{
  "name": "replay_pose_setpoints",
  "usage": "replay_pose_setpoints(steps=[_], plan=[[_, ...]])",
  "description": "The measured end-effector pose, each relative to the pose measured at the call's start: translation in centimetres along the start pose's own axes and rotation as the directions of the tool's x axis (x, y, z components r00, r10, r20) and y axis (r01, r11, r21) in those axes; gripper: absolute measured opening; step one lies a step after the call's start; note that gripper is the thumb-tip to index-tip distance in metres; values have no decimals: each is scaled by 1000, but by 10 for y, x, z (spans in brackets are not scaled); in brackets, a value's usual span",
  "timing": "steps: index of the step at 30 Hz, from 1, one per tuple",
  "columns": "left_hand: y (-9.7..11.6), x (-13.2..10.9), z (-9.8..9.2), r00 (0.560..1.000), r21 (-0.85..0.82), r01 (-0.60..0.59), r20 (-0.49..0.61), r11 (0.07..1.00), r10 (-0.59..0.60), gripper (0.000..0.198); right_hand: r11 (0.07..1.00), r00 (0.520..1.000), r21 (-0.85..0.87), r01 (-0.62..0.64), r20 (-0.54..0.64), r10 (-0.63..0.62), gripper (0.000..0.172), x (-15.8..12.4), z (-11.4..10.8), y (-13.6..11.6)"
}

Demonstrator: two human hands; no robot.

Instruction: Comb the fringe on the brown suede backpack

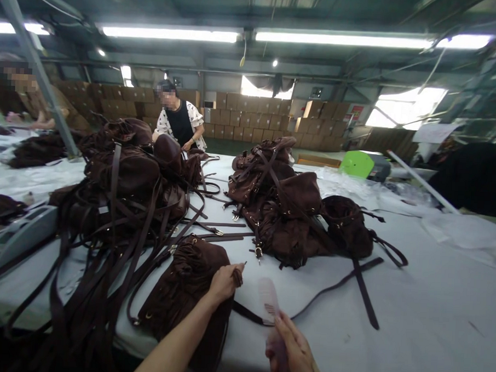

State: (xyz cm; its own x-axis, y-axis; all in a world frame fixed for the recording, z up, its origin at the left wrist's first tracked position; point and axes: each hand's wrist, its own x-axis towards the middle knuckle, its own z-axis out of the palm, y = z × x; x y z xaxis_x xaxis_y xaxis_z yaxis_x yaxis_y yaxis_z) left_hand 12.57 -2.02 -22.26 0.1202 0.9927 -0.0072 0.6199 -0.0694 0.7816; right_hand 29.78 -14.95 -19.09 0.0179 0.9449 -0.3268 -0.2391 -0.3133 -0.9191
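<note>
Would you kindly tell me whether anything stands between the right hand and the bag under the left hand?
Nothing visible blocks the right hand from the bag; just a strap lies on the table between them.

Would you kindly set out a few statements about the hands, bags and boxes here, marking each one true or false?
1. The right hand holds a pale translucent tool. True.
2. The left hand touches nothing. False: it grips dark strands over the nearest bag.
3. Cardboard boxes are stacked in the background. True.
4. The bag pile on the right is bright green. False: it is dark brown.
</note>
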Motion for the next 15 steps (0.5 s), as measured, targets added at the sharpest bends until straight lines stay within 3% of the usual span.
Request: replay_pose_setpoints(steps=[4,8,11,15], plan=[[5,11,10,997,-149,-60,42,987,67,52,999,998,33,-4,-66,6,84,8,-10,28],[15,10,17,984,-301,-118,96,946,153,58,997,991,-35,72,-115,-76,93,15,-13,23],[26,-3,10,974,-339,-176,79,924,214,51,979,969,-110,170,-160,-186,97,25,-21,11],[56,-23,-14,951,-240,-273,79,932,299,43,977,968,-125,173,-163,-192,99,40,-22,11]])
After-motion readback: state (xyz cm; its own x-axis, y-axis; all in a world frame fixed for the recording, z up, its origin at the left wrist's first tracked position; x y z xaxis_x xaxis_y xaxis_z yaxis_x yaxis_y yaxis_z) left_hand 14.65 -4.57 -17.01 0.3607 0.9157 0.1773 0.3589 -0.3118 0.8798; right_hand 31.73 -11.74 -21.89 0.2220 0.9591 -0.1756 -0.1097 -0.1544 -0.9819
